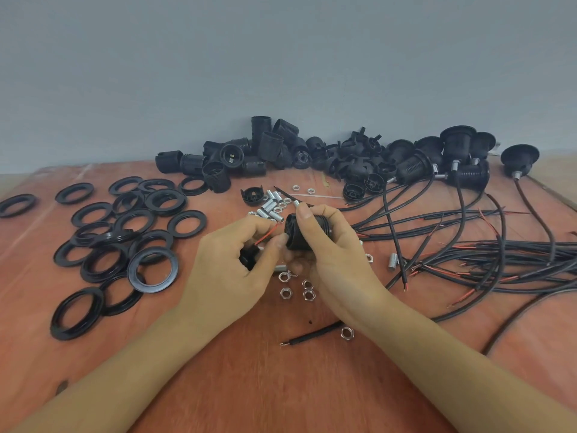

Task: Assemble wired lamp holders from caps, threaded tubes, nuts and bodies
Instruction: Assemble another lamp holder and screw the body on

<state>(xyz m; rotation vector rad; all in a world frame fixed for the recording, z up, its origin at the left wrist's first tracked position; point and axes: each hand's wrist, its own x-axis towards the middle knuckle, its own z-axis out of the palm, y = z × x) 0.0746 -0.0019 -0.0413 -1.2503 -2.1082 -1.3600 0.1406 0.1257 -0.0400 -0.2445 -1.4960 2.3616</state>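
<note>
My right hand (331,245) grips a black lamp holder body (295,232) above the middle of the table, fingers curled over its top. My left hand (237,260) holds a black cap (248,259) low in the palm, and its thumb and fingers meet at a thin red wire (265,236) that runs toward the body. Loose silver threaded tubes (270,207) lie just behind the hands. Silver nuts (296,289) lie scattered below them. How the wire enters the body is hidden by my fingers.
Black threaded rings (125,232) cover the table's left side. A heap of black bodies and caps (281,154) lines the grey back wall. Finished wired holders (462,164) and a tangle of black cables (484,254) fill the right. A short cable piece (312,334) lies near my right wrist.
</note>
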